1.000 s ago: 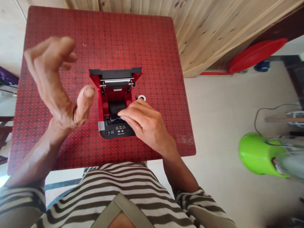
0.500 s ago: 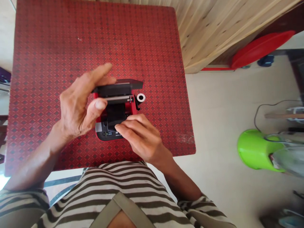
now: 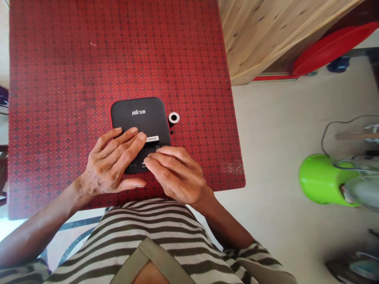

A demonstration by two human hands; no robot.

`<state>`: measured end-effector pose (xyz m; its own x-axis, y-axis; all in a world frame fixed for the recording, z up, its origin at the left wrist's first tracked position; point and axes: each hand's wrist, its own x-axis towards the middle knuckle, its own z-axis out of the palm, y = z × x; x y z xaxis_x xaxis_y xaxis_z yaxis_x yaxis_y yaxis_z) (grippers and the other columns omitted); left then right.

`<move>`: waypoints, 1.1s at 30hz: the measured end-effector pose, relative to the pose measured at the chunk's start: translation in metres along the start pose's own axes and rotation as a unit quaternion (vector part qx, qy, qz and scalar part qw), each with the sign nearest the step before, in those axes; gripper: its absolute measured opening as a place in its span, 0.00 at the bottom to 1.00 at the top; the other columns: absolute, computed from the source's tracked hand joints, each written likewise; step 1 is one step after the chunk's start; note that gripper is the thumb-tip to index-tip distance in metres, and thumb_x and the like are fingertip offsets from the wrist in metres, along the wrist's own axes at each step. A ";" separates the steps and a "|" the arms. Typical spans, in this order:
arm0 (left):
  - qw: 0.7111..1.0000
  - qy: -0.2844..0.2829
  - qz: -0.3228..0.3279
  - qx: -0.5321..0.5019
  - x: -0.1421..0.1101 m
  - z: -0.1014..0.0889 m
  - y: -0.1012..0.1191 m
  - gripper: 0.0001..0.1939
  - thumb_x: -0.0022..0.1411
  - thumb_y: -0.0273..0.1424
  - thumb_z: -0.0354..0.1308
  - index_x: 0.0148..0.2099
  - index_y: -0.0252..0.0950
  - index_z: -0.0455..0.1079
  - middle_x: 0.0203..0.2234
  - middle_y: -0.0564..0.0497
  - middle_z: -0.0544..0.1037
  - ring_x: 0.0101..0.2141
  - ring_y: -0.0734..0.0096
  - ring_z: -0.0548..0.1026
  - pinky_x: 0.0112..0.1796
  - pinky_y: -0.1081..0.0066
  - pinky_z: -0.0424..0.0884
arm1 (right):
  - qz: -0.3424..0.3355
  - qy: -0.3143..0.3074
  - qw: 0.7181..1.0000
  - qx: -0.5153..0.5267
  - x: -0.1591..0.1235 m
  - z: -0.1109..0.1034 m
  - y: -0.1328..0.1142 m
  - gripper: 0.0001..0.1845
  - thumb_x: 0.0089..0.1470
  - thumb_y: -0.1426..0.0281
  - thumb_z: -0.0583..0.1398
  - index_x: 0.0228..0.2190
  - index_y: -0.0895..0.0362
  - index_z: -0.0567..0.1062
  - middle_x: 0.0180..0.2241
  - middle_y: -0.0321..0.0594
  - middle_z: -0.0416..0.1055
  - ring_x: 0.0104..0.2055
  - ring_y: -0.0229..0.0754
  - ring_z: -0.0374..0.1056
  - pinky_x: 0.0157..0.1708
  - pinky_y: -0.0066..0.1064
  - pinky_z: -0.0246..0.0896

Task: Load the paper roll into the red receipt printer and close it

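Head view: a compact receipt printer (image 3: 140, 124) is resting toward the near edge of the table (image 3: 89, 79), left of its middle, with its black lid (image 3: 154, 120) lying down or nearly so. By the left hand (image 3: 111, 163), palm down, the lid's near left part is being covered; its fingers are being held long and close together, the thumb apart, with nothing seen to be gripped. By the right hand (image 3: 177, 173), fingers bunched and half curled, the near right corner is being touched; whether a thin edge is being pinched there cannot be told.

The body is looking like stiff moulded plastic, probably light enough to be shifted by a push. The smooth lid is likely to be offering little grip, so a hold is being best suited by the two side walls, and the hinge is probably not welcoming force.

Satin black is being edged by a red rim with rounded corners; a white barcode sticker (image 3: 153, 139) is being shown near the slot. Just beside the right wall, a white ring-ended roll (image 3: 177, 115) is lying on the red diamond-patterned surface.
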<state>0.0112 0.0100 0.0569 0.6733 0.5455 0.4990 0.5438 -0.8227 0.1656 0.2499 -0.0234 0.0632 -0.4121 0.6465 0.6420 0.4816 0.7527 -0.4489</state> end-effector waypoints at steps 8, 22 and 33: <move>0.999 0.017 -0.019 -0.044 -0.004 0.004 0.001 0.45 0.73 0.59 0.51 0.77 0.32 0.55 0.59 0.38 0.80 0.62 0.49 0.78 0.66 0.51 0.70 | 0.071 0.130 0.988 -0.040 0.002 -0.012 0.013 0.15 0.65 0.77 0.64 0.51 0.52 0.80 0.40 0.40 0.85 0.43 0.46 0.81 0.45 0.44 0.78; 0.976 0.189 -0.097 0.055 -0.074 0.034 0.016 0.25 0.70 0.54 0.55 0.57 0.43 0.72 0.41 0.47 0.84 0.43 0.57 0.82 0.43 0.57 0.75 | 0.358 0.060 0.926 -0.102 -0.066 0.014 0.082 0.09 0.68 0.65 0.61 0.37 0.53 0.81 0.36 0.41 0.83 0.37 0.46 0.78 0.42 0.39 0.73; 0.973 0.185 -0.119 0.069 -0.064 0.031 0.024 0.29 0.74 0.53 0.50 0.65 0.41 0.70 0.44 0.46 0.85 0.47 0.56 0.82 0.51 0.57 0.70 | 0.361 0.044 0.922 -0.129 -0.065 0.014 0.083 0.10 0.68 0.65 0.60 0.38 0.53 0.81 0.36 0.41 0.83 0.38 0.45 0.78 0.43 0.39 0.73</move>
<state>-0.0034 -0.0397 0.0023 0.3081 0.6025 0.7363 0.7416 -0.6368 0.2108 0.3058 -0.0016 -0.0247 0.1472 0.9470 0.2855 0.7784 0.0671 -0.6242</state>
